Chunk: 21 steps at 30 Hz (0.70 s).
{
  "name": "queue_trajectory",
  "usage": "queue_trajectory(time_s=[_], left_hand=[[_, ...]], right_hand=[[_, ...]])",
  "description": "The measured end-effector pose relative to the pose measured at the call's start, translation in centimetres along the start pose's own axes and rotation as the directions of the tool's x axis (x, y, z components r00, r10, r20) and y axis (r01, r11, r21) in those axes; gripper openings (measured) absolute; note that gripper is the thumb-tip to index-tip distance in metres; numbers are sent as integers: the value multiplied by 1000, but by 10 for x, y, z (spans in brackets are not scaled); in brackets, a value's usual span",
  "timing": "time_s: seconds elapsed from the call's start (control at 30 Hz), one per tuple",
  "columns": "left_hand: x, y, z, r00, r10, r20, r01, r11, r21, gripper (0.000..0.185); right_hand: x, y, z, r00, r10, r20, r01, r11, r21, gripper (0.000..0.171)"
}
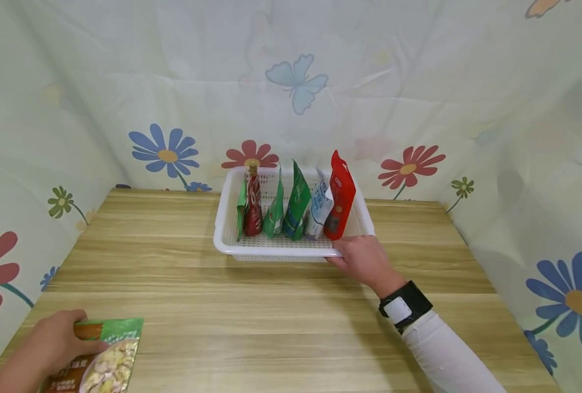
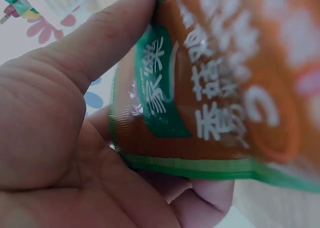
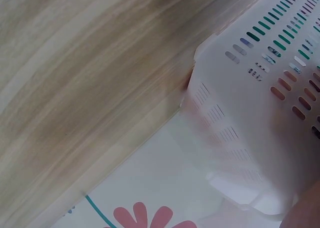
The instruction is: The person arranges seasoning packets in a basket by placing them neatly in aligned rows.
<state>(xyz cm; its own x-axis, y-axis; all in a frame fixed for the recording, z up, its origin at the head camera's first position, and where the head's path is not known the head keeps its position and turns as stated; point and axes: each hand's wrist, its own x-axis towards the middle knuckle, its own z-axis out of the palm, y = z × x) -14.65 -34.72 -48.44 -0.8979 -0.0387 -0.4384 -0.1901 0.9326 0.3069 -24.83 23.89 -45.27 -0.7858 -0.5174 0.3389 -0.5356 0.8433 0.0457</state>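
At the table's front left, my left hand (image 1: 50, 343) holds a flat brown-and-green food packet (image 1: 114, 355) with a picture of a cooked dish. The left wrist view shows the packet (image 2: 165, 148) between the thumb on its face and the fingers behind. My right hand (image 1: 364, 261) grips the front right rim of a white plastic basket (image 1: 266, 251); in the right wrist view only a sliver of that hand shows beside the slotted basket wall (image 3: 235, 123). Standing in a row inside are a red bottle (image 1: 254, 204), several green pouches (image 1: 298, 199), a white-blue pouch (image 1: 319, 210) and a red pouch (image 1: 340, 196).
The basket is at the back middle of a wood-grain table (image 1: 251, 316). A flower-printed cloth (image 1: 212, 98) hangs behind the table and along both sides.
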Motion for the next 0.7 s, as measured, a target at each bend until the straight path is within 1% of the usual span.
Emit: queue_trajectory(time_s=[0.1,0.17,0.27,0.4,0.5,0.7], left_hand=[[-5,4,-1,998,52,-44,-52,999,-10,73],[-9,9,-2,996,66,-59,-68,997,-40,59],[-13,15,-6,996,76,-53,-80,994,-70,52],[-13,22,-12,995,100,-25,-102,992,-72,34],[-12,26,-18,991,130,-19,-131,989,-63,31],[-12,38,-30,989,147,-26,-149,987,-56,41]], right_hand=[[0,0,0,1000,-2,-3,2,1000,0,30],[0,0,0,1000,-5,-6,5,1000,-4,29],[0,1,0,1000,-5,-12,5,1000,-12,29],[0,0,0,1000,-1,-11,1,1000,-16,30],[0,0,0,1000,1,-7,-1,1000,-18,30],[0,-1,-2,1000,6,-2,-6,1000,-14,30]])
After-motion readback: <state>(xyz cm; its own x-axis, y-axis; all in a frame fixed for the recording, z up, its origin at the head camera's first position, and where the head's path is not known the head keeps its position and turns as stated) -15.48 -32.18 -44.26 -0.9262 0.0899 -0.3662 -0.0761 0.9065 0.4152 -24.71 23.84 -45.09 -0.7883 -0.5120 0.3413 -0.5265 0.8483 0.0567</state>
